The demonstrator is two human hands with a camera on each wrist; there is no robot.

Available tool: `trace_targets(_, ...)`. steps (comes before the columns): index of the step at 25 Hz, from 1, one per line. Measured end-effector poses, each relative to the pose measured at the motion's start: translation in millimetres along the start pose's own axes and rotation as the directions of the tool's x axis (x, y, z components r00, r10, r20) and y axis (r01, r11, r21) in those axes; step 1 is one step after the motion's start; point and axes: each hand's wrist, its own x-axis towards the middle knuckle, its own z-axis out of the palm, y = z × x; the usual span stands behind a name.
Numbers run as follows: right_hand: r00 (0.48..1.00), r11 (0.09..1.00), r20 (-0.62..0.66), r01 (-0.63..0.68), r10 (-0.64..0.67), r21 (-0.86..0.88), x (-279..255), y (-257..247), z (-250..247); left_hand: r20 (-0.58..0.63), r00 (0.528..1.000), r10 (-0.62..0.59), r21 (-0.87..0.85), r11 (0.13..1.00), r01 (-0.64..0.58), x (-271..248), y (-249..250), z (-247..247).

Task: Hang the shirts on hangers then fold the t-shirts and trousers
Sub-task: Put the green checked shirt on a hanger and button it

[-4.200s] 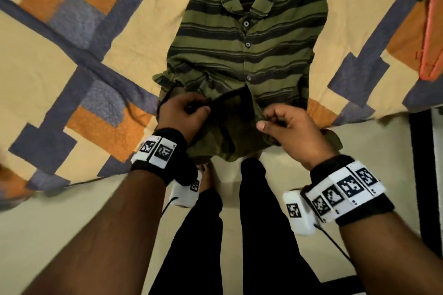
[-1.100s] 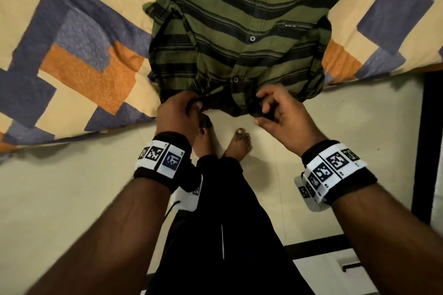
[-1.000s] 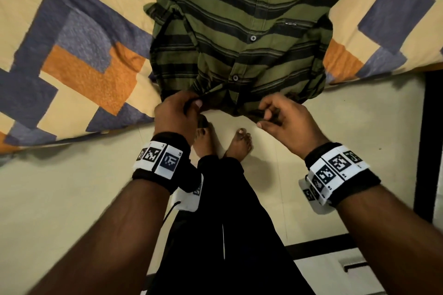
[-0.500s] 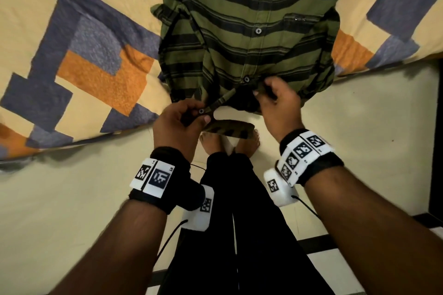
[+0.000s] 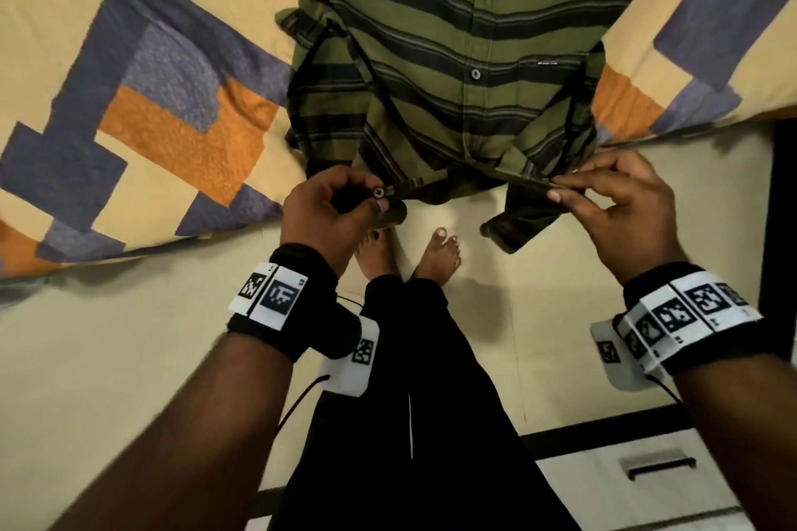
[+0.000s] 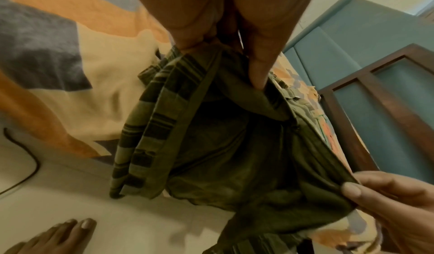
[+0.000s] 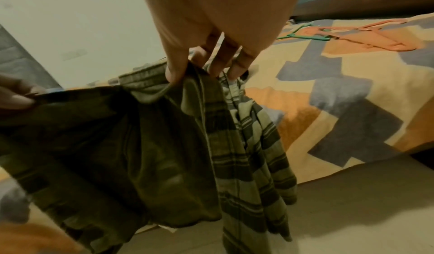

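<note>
We've got the green striped shirt [image 5: 453,56] draped over the bed's [image 5: 129,56] near edge, left hand [image 5: 327,211] pinching the button [image 5: 378,192] side and right hand [image 5: 621,207] pinching the other placket (well apart, hem stretched sideways between them), so they'd need to meet.

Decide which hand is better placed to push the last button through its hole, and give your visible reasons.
Left, probably. The left hand already pinches the placket edge right at the loose button. The right hand pinches the other shirt edge, well apart from the button, so it would better steady the hole side.
</note>
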Motion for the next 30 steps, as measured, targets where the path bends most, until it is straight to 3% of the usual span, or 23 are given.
trace_targets(2,0.998,0.996,0.018,-0.063,0.065,-0.061,-6.6,2.3,-1.5,0.103,0.995,0.005,-0.026,1.000,-0.002,-10.5,1.8,3.7)
trace_targets(3,0.986,0.988,0.063,-0.156,0.157,-0.013,-11.2,-1.6,0.9,0.145,0.989,0.007,-0.014,1.000,-0.005,-14.8,0.0,6.5)
trace_targets(5,0.903,0.899,0.248,-0.400,0.352,0.180,-20.7,-22.9,9.9,0.188,0.982,-0.025,0.011,1.000,0.023,-21.7,-6.8,14.0)
trace_targets(7,0.823,0.756,0.419,-0.540,0.384,0.369,-31.9,-49.7,21.8,0.193,0.978,-0.076,-0.010,0.997,0.079,-28.8,-11.1,24.1)
trace_targets(10,0.804,0.613,0.472,-0.586,0.361,0.529,-43.6,-78.9,37.3,0.205,0.971,-0.122,-0.050,0.990,0.135,-38.6,-8.7,36.8)
trace_targets(17,0.857,0.665,0.370,-0.514,0.360,0.542,-41.1,-87.8,48.5,0.221,0.968,-0.118,-0.158,0.975,0.155,-40.0,-6.7,45.6)
trace_targets(21,0.873,0.771,0.363,-0.468,0.326,0.433,-41.2,-81.5,49.8,0.247,0.961,-0.125,-0.167,0.971,0.169,-42.1,-5.9,49.2)
trace_targets(25,0.905,0.860,0.339,-0.373,0.256,0.347,-43.8,-80.2,55.6,0.199,0.967,-0.160,-0.137,0.972,0.189,-42.7,-9.2,50.0)
trace_targets(27,0.899,0.865,0.354,-0.379,0.259,0.330,-44.7,-78.8,59.5,0.176,0.967,-0.187,-0.126,0.969,0.210,-42.8,-10.0,49.8)
trace_targets(30,0.826,0.783,0.448,-0.514,0.342,0.350,-42.2,-74.4,62.3,0.156,0.963,-0.219,-0.096,0.967,0.235,-42.1,-10.5,50.4)
